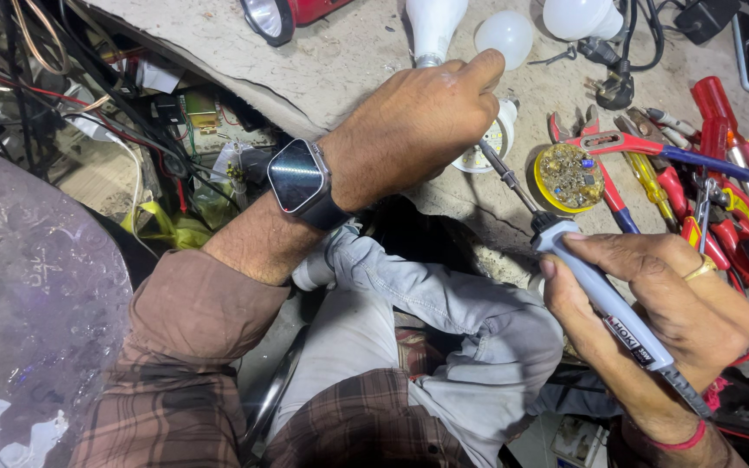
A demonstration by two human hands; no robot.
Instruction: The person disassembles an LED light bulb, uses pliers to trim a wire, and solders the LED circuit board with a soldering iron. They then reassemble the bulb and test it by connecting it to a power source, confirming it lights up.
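Right hand (652,316) around soldering iron (595,290), tip-down.

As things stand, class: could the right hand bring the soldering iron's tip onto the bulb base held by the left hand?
Probably yes. The right hand grips the soldering iron, whose tip already lies beside the bulb base under the left hand. Nothing seems to lie between them; the exact contact point is hidden by the left hand's fingers.

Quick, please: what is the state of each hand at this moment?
Left hand: closed on the opened bulb base.
Right hand: closed around the soldering iron, tip at the bulb base.
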